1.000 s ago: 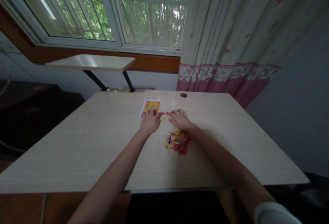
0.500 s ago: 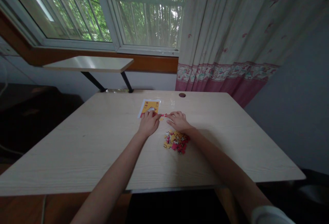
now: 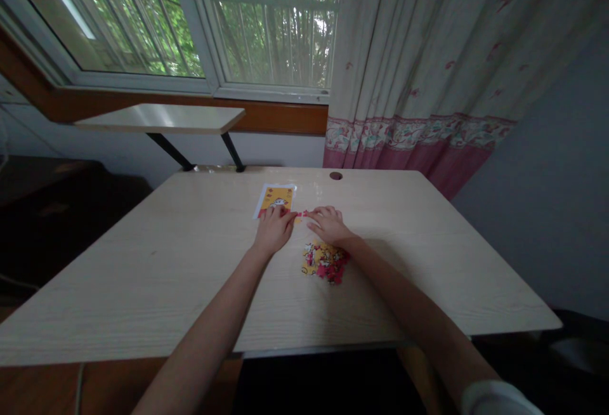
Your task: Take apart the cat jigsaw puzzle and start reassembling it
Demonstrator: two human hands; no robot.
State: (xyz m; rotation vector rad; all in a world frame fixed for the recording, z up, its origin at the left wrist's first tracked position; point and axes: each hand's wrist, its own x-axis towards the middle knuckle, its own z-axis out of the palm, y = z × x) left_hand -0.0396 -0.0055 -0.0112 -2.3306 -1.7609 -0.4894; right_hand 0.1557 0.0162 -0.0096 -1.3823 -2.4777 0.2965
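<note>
My left hand (image 3: 275,230) rests at the lower edge of a yellow picture card (image 3: 278,197) in a clear sleeve, its fingers bent over the card. Its thumb side touches a small pink puzzle piece (image 3: 299,214) on the table. From the other side my right hand (image 3: 329,224) holds a second pink puzzle piece (image 3: 305,214) at its fingertips, the fingers closed together. The two pieces lie almost edge to edge; whether they interlock I cannot tell. Just below my right hand lies a pile of yellow, red and white puzzle pieces (image 3: 323,261).
The pale wooden table (image 3: 190,282) stretches around both arms. A raised shelf (image 3: 164,118) on black legs stands at its back left. A round cable hole (image 3: 335,176) is near the back edge, with a curtain (image 3: 409,129) hanging behind it.
The two pink pieces look slightly closer together between my fingertips. Both hands stay in nearly the same place; the whole view has shifted a little.
</note>
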